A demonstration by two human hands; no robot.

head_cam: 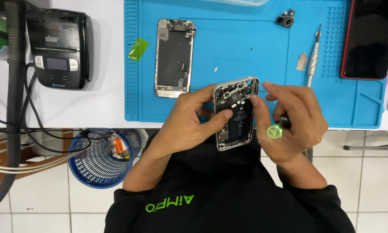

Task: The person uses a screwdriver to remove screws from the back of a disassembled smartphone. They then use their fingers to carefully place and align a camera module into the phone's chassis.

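Note:
My left hand (194,118) grips an opened phone body (237,113) by its left side, with the thumb resting on the black battery inside. The phone is held above the near edge of the blue work mat (245,47). My right hand (293,116) holds a small screwdriver with a green cap (275,130); its fingers touch the phone's right edge near the top. The screwdriver's tip is hidden by my fingers.
A detached phone screen (174,58) lies face down on the mat's left part. A camera module (285,19), a small metal plate (302,61) and a second screwdriver (313,58) lie at the right. A red-edged phone (368,39), a black receipt printer (60,47), and a blue bin (103,157) are around.

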